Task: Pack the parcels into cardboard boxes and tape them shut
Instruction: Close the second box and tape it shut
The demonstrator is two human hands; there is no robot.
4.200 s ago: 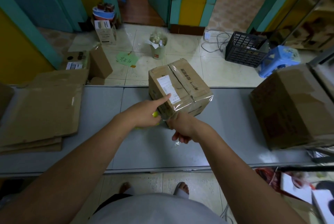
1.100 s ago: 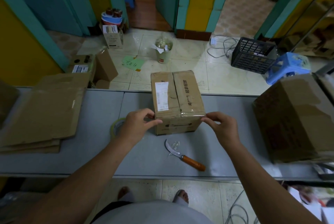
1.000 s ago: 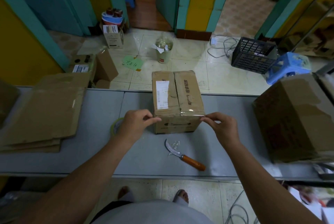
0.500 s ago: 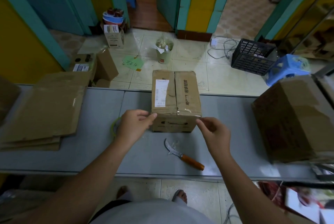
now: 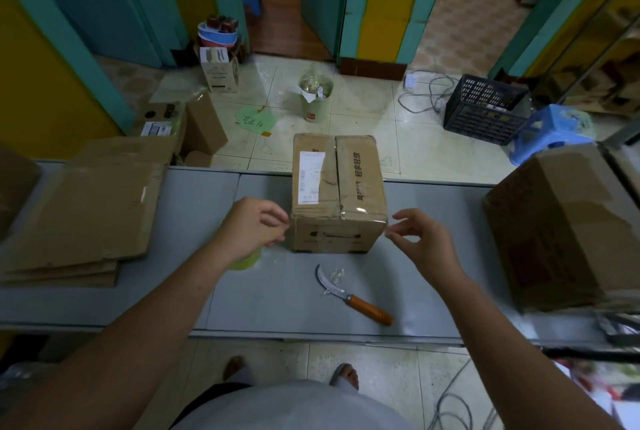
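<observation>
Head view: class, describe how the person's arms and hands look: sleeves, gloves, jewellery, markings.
The left arm and right arm are bare, with no sleeve in sight. The left hand and right hand wear no gloves; no watch, ring, bracelet or marking shows. The shirt below is grey.

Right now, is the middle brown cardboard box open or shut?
Shut. The brown cardboard box has both top flaps flat, with clear tape over the near edge.

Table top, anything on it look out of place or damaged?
A curved knife lies loose with its blade bare, near the front edge of the table, tape scraps beside it. The small taped box has a creased, dented top.
</observation>
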